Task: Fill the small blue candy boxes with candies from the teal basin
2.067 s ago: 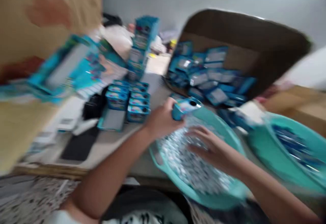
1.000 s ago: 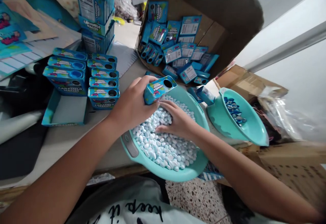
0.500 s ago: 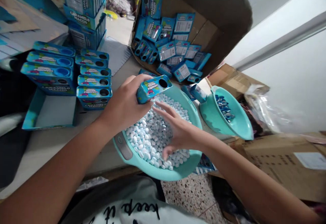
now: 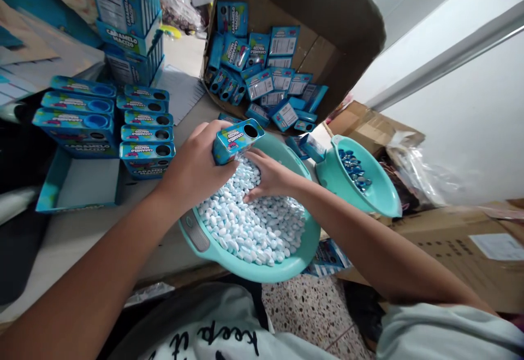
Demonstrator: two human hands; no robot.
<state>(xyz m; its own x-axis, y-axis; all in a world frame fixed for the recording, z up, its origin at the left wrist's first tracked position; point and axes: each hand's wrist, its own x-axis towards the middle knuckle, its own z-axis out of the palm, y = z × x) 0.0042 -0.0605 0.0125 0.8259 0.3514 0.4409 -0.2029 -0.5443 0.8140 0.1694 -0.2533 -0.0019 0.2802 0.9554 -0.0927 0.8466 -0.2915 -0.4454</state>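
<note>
My left hand (image 4: 200, 158) is wrapped around a small blue printed candy box (image 4: 238, 140), tilted, with a round dark hole in its top. Below it, a turquoise bowl (image 4: 266, 273) is heaped with small white and pale blue oval candies (image 4: 245, 229). My right hand (image 4: 270, 177) reaches into the far side of the heap, just under the box. Its thumb and fingers are apart with candies between them, and some fingertips are buried.
Upright candy boxes (image 4: 146, 158) stand in rows at left, beside an open tray (image 4: 88, 182) and a tall stack of packs (image 4: 126, 27). A cardboard carton (image 4: 323, 65) lies open behind with many boxes. At right, another turquoise bowl (image 4: 347, 185) holds small shiny blue pieces.
My right hand has moved up and away from me through the candies, nearer the box. My left hand still grips the box, and the whole view has shifted slightly.
</note>
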